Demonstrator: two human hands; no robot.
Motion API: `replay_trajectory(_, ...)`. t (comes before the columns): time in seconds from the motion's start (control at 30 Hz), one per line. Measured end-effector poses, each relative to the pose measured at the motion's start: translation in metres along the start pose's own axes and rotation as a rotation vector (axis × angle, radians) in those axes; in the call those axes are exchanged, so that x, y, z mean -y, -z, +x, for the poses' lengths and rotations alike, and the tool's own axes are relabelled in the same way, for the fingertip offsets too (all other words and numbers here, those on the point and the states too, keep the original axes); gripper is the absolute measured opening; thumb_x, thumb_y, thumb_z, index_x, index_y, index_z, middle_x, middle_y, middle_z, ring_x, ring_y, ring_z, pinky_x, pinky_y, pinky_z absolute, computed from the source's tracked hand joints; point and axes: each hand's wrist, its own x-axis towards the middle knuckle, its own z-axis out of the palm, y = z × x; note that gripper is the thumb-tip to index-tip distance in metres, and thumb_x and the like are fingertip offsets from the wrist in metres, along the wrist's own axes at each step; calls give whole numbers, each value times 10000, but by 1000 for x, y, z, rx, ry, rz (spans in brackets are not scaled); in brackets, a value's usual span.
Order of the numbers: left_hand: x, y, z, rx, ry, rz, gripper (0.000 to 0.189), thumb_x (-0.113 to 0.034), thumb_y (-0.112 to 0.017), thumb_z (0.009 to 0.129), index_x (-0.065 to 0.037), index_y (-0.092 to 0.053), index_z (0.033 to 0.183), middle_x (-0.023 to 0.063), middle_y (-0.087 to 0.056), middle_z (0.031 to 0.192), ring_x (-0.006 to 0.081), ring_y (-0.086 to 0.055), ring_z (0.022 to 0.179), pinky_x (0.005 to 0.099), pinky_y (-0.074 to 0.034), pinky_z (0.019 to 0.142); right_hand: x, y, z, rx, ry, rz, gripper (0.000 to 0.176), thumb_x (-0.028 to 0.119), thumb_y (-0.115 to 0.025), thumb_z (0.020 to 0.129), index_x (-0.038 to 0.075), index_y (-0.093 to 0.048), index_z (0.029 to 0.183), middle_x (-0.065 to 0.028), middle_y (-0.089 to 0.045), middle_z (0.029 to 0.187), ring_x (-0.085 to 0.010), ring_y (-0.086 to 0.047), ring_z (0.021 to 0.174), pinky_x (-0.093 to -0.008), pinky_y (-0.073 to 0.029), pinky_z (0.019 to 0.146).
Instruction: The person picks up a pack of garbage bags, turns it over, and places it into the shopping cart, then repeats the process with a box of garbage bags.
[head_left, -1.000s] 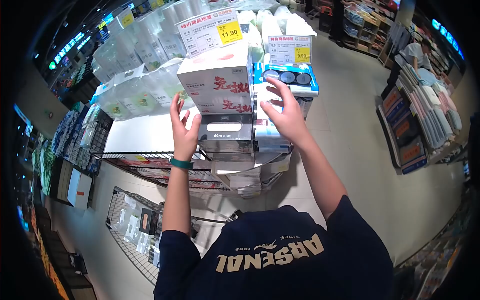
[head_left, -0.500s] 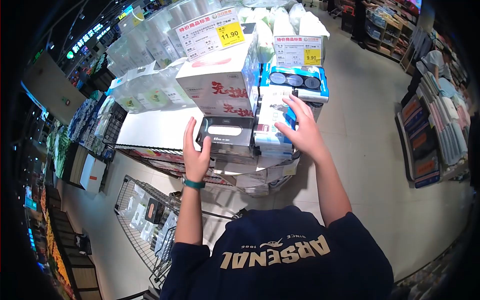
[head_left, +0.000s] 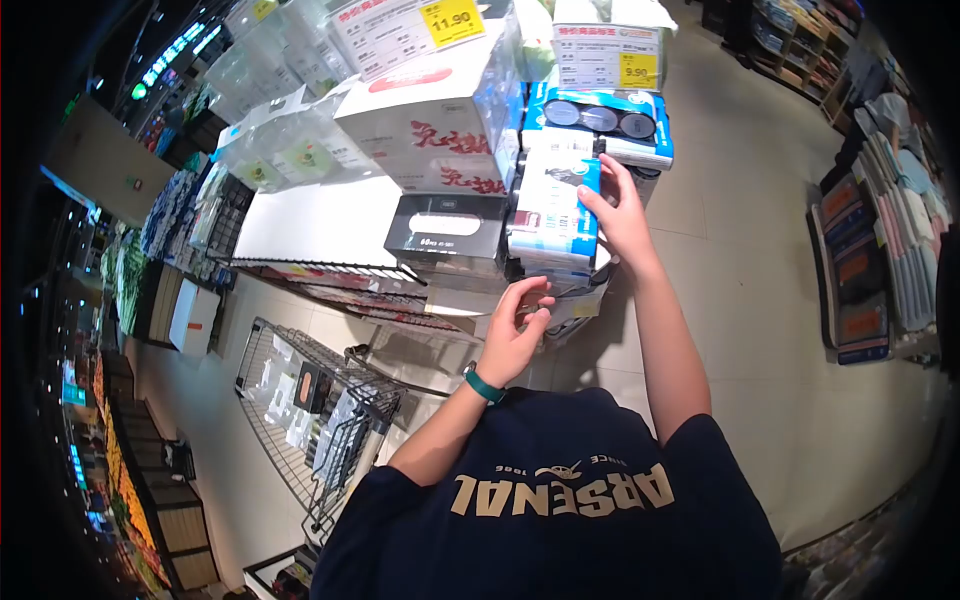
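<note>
A blue-and-white plastic-wrapped pack (head_left: 555,212) lies at the corner of the display, beside a black tissue-style box (head_left: 446,228) marked 60 pcs. My right hand (head_left: 622,215) is at the pack's right edge, thumb over its top face and fingers apart along the far right side. Lower down, my left hand (head_left: 518,328), with a green band on the wrist, hovers by the pack's near left corner, its fingers loosely bent and holding nothing. Behind, a similar blue pack (head_left: 638,122) shows dark round roll ends.
White boxes (head_left: 425,145) with red lettering are stacked behind the black box, under a price sign (head_left: 405,38). A wire shopping cart (head_left: 290,400) holding a black box and packets stands at lower left. Folded goods fill a rack (head_left: 880,240) on the right.
My left hand has moved from the black box down and right toward the pack's near corner, fingers curling. The right hand has come down onto the pack's right edge. The view has shifted slightly.
</note>
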Motion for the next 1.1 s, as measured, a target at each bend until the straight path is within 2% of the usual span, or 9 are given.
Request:
replay_trajectory(0.23, 18, 23, -41, -47, 173, -85, 310, -39, -548, 936, -23, -534, 1245, 80, -612, 1120, 111, -617, 975, 225, -482, 780, -3, -11, 0, -49, -121, 212, 638, 88, -622, 879, -10, -337, 1442, -165, -470, 1374, -229, -474, 1243, -330, -386, 1038)
replay_trajectory(0.37, 17, 54, -77, -51, 251, -61, 285, -92, -540, 970, -11, -545, 1243, 75, -636, 1086, 119, -616, 969, 258, -500, 845, -8, -8, 2, -81, -151, 236, 593, 84, -615, 874, 8, -392, 1418, -118, -510, 1285, -192, -516, 1141, -314, -434, 972)
replay_trajectory(0.57, 20, 109, -130, -312, 241, -111, 274, -86, -530, 974, -4, -543, 1236, 75, -636, 1060, 124, -612, 953, 260, -500, 852, -5, -3, 9, -85, -245, 251, 581, 107, -617, 879, -2, -410, 1410, -134, -549, 1276, -205, -560, 1132, -318, -459, 972)
replay_trajectory(0.73, 18, 152, -159, -359, 228, -157, 261, -58, -506, 984, 7, -529, 1236, 87, -633, 1057, 150, -635, 951, 271, -513, 840, 50, -44, -48, -529, 271, -233, 284, 61, -545, 946, -32, -591, 1210, -127, -617, 1194, -166, -583, 1074, -277, -469, 902)
replay_trajectory(0.8, 11, 173, -157, -328, 195, -140, 267, -72, -517, 980, 6, -531, 1235, 88, -625, 1078, 150, -629, 972, 282, -519, 845, 74, -80, -81, -413, 341, -253, 233, 48, -537, 944, -17, -629, 1149, -94, -650, 1099, -155, -612, 986, -289, -487, 869)
replay_trajectory(0.83, 2, 182, -151, -310, 186, -138, 273, -82, -528, 975, 5, -532, 1234, 86, -619, 1094, 144, -621, 988, 284, -519, 854, 77, -98, -95, -319, 244, -191, 230, 33, -559, 932, 3, -630, 1149, -85, -643, 1077, -131, -605, 942, -274, -499, 820)
replay_trajectory(0.87, -4, 189, -142, -297, 133, -123, 280, -66, -533, 966, 0, -530, 1238, 85, -604, 1123, 148, -619, 993, 288, -524, 850, 76, -115, -107, -242, 160, -280, 268, 47, -596, 909, 32, -625, 1176, -78, -634, 1099, -132, -595, 938, -269, -499, 785)
replay_trajectory(0.93, -11, 207, -116, -247, -25, -6, 313, -24, -544, 938, -13, -524, 1250, 86, -529, 1241, 155, -600, 1047, 296, -532, 849, 70, -145, -121, -143, 253, -548, 455, 78, -660, 844, 78, -564, 1290, -103, -550, 1245, -176, -578, 1006, -293, -491, 812)
replay_trajectory(1.1, -32, 220, -34, -159, -275, 143, 519, -37, -558, 905, -47, -403, 1400, 116, -432, 1398, 229, -454, 1285, 355, -392, 1060, 53, -173, -146, -183, 149, -615, 633, 131, -677, 836, 102, -427, 1417, -135, -384, 1414, -269, -436, 1263, -380, -427, 973)
